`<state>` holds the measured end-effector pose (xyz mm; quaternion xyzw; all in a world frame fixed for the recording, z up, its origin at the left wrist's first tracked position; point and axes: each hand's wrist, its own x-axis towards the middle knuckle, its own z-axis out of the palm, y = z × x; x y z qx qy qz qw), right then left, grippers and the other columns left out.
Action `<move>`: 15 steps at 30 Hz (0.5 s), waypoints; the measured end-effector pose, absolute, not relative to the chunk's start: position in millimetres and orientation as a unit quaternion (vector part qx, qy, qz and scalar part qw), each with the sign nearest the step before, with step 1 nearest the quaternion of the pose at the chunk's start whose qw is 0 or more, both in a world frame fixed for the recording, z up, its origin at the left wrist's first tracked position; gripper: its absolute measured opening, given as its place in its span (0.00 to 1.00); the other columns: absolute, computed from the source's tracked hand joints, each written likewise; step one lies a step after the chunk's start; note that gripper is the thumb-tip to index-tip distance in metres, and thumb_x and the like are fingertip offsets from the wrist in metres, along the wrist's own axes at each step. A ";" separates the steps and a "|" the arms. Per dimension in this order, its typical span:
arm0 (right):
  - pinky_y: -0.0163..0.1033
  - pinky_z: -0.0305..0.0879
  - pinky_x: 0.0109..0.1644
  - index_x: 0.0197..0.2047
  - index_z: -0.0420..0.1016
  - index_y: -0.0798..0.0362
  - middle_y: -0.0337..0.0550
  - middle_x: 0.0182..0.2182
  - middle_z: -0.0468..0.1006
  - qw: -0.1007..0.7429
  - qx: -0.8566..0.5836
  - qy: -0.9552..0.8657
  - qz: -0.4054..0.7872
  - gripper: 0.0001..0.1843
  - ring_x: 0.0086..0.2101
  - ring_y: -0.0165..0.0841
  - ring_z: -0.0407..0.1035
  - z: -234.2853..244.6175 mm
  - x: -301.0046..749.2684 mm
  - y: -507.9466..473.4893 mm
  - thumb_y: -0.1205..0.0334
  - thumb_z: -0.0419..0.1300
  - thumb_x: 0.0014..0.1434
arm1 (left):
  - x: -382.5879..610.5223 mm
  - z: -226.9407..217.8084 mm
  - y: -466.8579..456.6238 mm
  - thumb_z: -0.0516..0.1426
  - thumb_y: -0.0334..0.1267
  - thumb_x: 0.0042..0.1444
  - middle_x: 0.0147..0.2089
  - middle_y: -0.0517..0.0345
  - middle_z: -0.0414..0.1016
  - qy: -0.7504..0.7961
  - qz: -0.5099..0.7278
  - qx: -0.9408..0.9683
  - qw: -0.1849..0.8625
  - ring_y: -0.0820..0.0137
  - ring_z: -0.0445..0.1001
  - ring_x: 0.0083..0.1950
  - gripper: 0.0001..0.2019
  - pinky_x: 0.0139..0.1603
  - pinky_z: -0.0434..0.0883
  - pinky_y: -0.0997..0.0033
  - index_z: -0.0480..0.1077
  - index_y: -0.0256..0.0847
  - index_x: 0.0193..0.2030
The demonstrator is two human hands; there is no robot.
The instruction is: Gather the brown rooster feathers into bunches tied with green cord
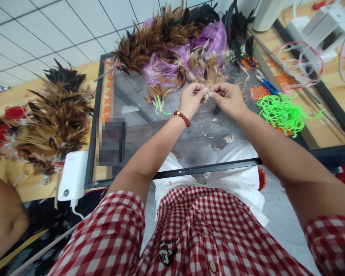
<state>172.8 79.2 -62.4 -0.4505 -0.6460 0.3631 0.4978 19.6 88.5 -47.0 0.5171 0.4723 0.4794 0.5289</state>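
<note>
My left hand (191, 100) and my right hand (228, 99) meet over the glass table (138, 126), fingers pinched together on a small bundle of brown feathers (207, 93) with a bit of green string. A red bead bracelet (183, 118) circles my left wrist. Just beyond the hands lies a heap of brown and black feathers (161, 38) on a purple plastic bag (212, 38). A small tied feather bunch (158, 96) lies left of my left hand.
A tangle of neon green string (281, 113) and blue scissors (266, 84) lie to the right. Finished feather dusters (54, 119) pile up at the left beside a white power bank (73, 176). Another person's arm (2, 214) shows at the bottom left.
</note>
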 end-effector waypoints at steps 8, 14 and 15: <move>0.42 0.67 0.36 0.32 0.72 0.46 0.38 0.25 0.68 0.494 -0.465 -0.645 0.351 0.22 0.32 0.34 0.67 -59.2 175.6 78.3 0.37 0.68 0.57 | 18.1 -45.1 89.7 0.59 0.36 0.66 0.34 0.62 0.74 0.478 0.502 0.495 0.523 0.78 0.76 0.36 0.02 0.40 0.76 0.79 0.70 0.44 0.40; 0.41 0.66 0.33 0.28 0.73 0.48 0.36 0.19 0.65 0.498 -0.468 -0.634 0.363 0.28 0.26 0.31 0.66 -54.7 173.4 78.2 0.30 0.63 0.59 | 18.4 -42.5 86.8 0.64 0.35 0.61 0.43 0.58 0.77 0.441 0.504 0.534 0.516 0.75 0.79 0.45 0.08 0.49 0.78 0.72 0.68 0.41 0.34; 0.40 0.65 0.32 0.27 0.72 0.48 0.36 0.19 0.64 0.508 -0.466 -0.627 0.363 0.29 0.25 0.31 0.65 -56.2 173.6 80.5 0.30 0.64 0.58 | 18.5 -42.1 86.3 0.64 0.35 0.60 0.44 0.58 0.77 0.435 0.503 0.539 0.518 0.76 0.79 0.44 0.09 0.49 0.78 0.72 0.67 0.41 0.33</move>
